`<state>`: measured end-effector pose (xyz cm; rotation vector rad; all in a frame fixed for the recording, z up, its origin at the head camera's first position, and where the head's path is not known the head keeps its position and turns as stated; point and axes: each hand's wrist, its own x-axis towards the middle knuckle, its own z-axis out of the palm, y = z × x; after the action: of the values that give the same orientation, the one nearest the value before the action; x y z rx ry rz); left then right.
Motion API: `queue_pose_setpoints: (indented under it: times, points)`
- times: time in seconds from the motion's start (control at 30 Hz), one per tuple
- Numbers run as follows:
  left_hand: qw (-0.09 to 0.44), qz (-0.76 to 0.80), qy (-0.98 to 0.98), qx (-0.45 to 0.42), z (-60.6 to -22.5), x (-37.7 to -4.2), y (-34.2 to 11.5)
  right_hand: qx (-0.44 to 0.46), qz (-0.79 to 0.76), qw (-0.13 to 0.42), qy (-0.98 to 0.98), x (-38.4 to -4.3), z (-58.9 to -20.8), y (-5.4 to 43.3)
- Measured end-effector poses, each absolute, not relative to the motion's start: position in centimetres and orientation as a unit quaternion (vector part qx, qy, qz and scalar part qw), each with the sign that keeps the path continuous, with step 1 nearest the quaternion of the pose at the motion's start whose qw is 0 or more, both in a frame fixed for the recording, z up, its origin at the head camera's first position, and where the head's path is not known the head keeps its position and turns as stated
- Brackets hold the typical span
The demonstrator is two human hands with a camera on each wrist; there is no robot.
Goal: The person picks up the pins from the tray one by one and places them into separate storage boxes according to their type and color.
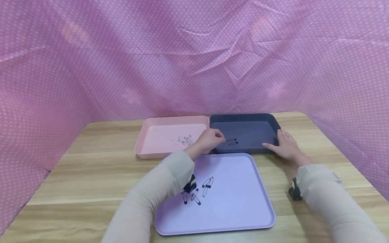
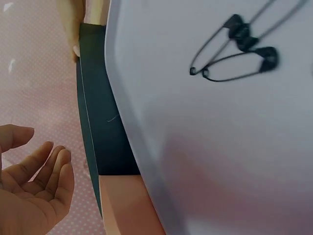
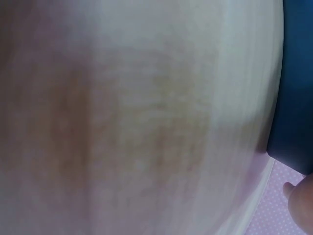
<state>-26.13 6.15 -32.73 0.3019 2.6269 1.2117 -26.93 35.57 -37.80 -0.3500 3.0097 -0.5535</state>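
My left hand point(image 1: 208, 140) reaches over the near left corner of the dark tray point(image 1: 246, 130). In the left wrist view its thumb and bent fingers point(image 2: 61, 171) stand apart with nothing between them. Just right of the fingertips, two black safety pins point(image 1: 232, 141) lie side by side on the tray floor. My right hand point(image 1: 285, 145) holds the dark tray at its near right corner, thumb over the front rim and fingers along the right wall. Closer to me, several black safety pins point(image 1: 196, 196) lie on the lavender tray point(image 1: 237, 202), partly behind my left sleeve.
Left of the dark tray stands a pink tray point(image 1: 158, 136) with a heap of silver safety pins point(image 1: 185, 139). All three trays sit close together on a wooden table point(image 1: 91, 162). A pink dotted cloth point(image 1: 152, 67) hangs behind and at both sides.
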Motion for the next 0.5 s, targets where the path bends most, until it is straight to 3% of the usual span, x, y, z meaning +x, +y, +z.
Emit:
queue_pose_setpoints:
  times: [0.5]
  points:
    - [0.119, 0.391, 0.899, 0.159, -33.2, -23.5, 2.0, -0.109, -0.184, 0.031, 0.976, -27.1, -38.0, 35.6]
